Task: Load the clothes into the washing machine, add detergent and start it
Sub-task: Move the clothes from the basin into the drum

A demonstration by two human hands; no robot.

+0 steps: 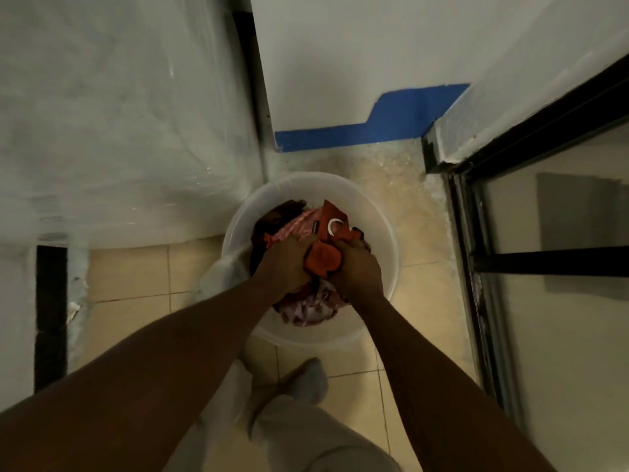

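A round translucent white basin (pixel 381 229) stands on the tiled floor, filled with clothes. On top lies an orange-red garment (pixel 335 219) with a white mark; pink and white patterned fabric (pixel 311 310) lies under it. Both my hands reach down into the basin. My left hand (pixel 284 264) is closed on the clothes at the pile's left. My right hand (pixel 357 269) grips a bunched orange-red fold at the middle. The washing machine (pixel 112 114), white and wrapped in plastic film, rises at the left, right beside the basin.
A white wall with a blue painted band (pixel 374 126) stands behind the basin. A black-framed glass door (pixel 483 267) runs along the right. My feet in grey socks (pixel 311 378) stand on beige tiles just before the basin.
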